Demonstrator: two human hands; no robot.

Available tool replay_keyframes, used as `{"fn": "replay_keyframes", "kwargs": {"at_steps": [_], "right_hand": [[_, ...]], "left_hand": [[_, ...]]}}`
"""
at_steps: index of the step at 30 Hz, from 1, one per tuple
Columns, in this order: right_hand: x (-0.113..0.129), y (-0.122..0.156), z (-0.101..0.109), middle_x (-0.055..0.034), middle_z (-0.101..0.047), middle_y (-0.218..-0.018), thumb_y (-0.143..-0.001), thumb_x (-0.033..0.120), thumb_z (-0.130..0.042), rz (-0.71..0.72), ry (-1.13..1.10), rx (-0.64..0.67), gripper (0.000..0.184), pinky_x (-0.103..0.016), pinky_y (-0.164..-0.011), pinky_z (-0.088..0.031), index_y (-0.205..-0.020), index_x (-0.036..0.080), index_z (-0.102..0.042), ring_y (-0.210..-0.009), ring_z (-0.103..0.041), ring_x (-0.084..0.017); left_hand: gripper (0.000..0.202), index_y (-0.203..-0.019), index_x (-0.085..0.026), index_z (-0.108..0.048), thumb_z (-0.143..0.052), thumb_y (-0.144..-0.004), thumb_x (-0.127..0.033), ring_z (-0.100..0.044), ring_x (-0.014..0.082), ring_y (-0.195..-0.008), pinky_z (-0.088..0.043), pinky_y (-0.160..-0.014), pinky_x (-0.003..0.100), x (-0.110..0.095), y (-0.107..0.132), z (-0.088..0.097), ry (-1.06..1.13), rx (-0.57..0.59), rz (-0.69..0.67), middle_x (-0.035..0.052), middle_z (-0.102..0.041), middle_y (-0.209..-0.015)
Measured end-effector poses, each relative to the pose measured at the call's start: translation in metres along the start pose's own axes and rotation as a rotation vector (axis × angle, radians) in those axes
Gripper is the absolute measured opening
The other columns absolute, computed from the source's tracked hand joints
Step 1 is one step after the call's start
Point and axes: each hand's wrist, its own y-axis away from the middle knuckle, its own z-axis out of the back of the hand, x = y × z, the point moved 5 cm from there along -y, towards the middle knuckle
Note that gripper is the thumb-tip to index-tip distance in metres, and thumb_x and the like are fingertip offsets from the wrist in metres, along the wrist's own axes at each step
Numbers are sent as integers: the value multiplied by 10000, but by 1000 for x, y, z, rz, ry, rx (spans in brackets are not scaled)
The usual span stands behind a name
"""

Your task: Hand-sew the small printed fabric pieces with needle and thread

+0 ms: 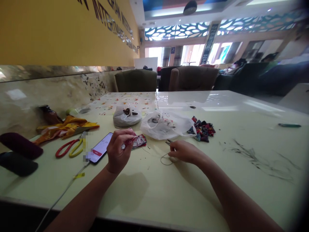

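Note:
My left hand [120, 148] is closed in a pinch on a small piece of pink-red patterned fabric [132, 137], held just above the table. Behind it lies a stack of patterned fabric pieces [141, 141]. Low over the table, my right hand [182, 151] has its fingers closed around what look like small scissors [168, 141]; only the pointed tips show. A loop of thread [166, 160] hangs at the fingertips, and a thin strand runs toward the fabric.
Two white plastic bags [126, 120] [156, 129] stand behind my hands, beside a pile of small patterned fabric pieces [204, 129]. Loose threads [256, 158] and a green pen-like object [289, 125] lie right. Left are a phone [101, 149], red-and-yellow-handled scissors [70, 147] and yellow cloth [70, 125].

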Motion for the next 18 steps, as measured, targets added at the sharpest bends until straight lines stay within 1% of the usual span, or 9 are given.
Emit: {"fn": "replay_keyframes", "kwargs": {"at_steps": [3,6,8,12,18], "right_hand": [[0,-1,5,-37,-631,-770,-826,309,-604,-5,-33,-105,140,-264,-563,-248,-758,187,-613,-693,-496,-153],[7,1,10,-32,-635,-773,-864,303,-581,26,-100,-200,142,-259,-572,-249,-788,186,-606,-701,-508,-148],[13,3,13,-23,-632,-750,-872,281,-577,66,-152,-253,129,-258,-575,-246,-791,185,-604,-687,-508,-141],[23,7,15,-6,-603,-671,-876,250,-575,159,-226,-323,139,-258,-577,-242,-758,181,-600,-634,-489,-129],[29,10,13,8,-570,-628,-872,239,-573,257,-337,-370,141,-251,-582,-252,-749,173,-596,-596,-456,-115]], "left_hand": [[267,-997,-191,-625,-655,-811,-2,-661,195,-983,-562,-877,375,-2,1,-2,6,40,-5,58,-646,-1016],[357,-1117,-201,-633,-640,-819,-4,-650,190,-985,-552,-892,350,-5,3,-5,-71,80,-40,66,-648,-1037],[391,-1153,-208,-641,-629,-823,3,-645,179,-970,-552,-882,321,-7,5,-7,-102,105,-67,65,-647,-1046],[373,-1120,-215,-665,-613,-831,15,-643,159,-950,-552,-859,279,-9,7,-11,-84,135,-78,51,-640,-1018],[311,-1057,-212,-649,-607,-838,5,-658,166,-967,-565,-866,303,-14,8,-12,-30,154,-101,49,-656,-1005]]}}
